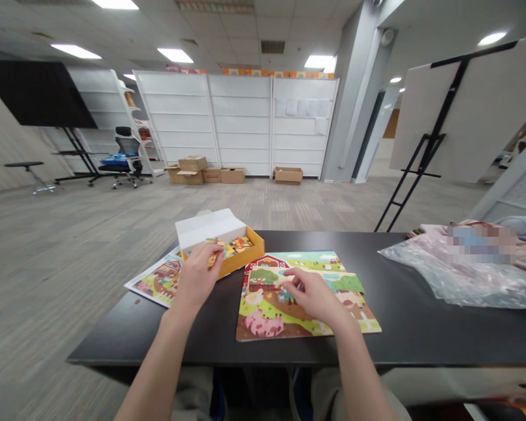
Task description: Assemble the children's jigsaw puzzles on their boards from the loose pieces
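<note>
**Easily jostled: puzzle pieces under both hands**

Head view. The main risk, as I judge it, sits at the orange box (242,263). It stands near the far left corner of the puzzle board (267,320), and the left hand (198,270) reaches over its near wall. A wrist dragged back low could tip the box or flick the loose pieces (237,244) onto the dark table (421,333). A second risk is on the board itself, where a sideways push from the right hand (315,297) could slide it or lift parts that are seated.

The left hand is curled, with its fingers bent down onto the pieces in the box; whether it has pinched one I cannot tell. The right hand rests on the middle of the board, fingers loosely bent, thumb and forefinger close together at the picture's surface. Whether they grip anything I cannot tell.

A printed sheet (158,285) lies partly under the box, left of the left hand. A crumpled plastic bag (464,278) lies well apart to the right.
</note>
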Motion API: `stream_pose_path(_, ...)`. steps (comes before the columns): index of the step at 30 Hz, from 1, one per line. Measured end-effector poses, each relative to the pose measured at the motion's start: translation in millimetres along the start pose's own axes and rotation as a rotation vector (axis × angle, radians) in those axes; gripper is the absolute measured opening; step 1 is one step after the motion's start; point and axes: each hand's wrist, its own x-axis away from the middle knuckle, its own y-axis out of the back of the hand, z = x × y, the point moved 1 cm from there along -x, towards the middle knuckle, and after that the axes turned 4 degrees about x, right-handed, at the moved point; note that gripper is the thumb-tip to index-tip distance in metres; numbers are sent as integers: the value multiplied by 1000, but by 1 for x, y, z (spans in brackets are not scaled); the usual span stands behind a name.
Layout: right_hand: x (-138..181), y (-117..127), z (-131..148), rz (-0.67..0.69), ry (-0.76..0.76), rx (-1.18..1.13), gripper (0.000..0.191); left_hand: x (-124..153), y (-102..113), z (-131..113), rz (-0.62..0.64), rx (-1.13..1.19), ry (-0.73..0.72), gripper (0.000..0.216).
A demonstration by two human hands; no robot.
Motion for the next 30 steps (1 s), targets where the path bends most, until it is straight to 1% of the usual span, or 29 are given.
stream_pose_path(2,2,13,-15,-86,-33,43,32,0,-6,9,55,-81,70,25)
stream_pose_path(4,5,26,-35,-200,-115,139,33,2,-10,8,97,-180,105,29)
stream_pose_path(6,13,40,-57,-333,-246,268,36,4,-9,-1,78,-224,82,30)
stream_pose_path(8,22,51,-79,-443,-416,400,45,7,-6,-15,24,-175,21,28)
stream_pose_path(9,27,54,-88,-467,-513,439,51,8,-6,-23,8,-128,-15,27)
stream_pose_path(11,35,58,-102,-419,-637,463,62,12,-10,-40,38,-23,-90,26)
stream_pose_path(12,37,58,-106,-381,-670,464,64,15,-14,-49,91,25,-129,26)
stream_pose_path(13,38,57,-109,-346,-686,463,65,18,-20,-59,172,65,-176,27)
stream_pose_path(16,37,53,-111,-299,-693,438,62,29,-42,-85,428,108,-316,31)
stream_pose_path(18,34,51,-110,-334,-668,411,61,36,-54,-97,557,103,-335,35)
stream_pose_path(20,31,50,-110,-415,-613,389,63,40,-62,-105,640,92,-308,41)
stream_pose_path(22,30,51,-110,-489,-555,337,62,43,-65,-109,682,81,-277,41)
stream_pose_path(23,29,51,-110,-503,-531,297,59,43,-65,-110,691,75,-265,40)
stream_pose_path(27,27,53,-110,-483,-469,171,33,41,-60,-113,690,49,-232,35)
stream_pose_path(30,26,52,-108,-497,-464,125,31,40,-57,-115,693,16,-224,30)
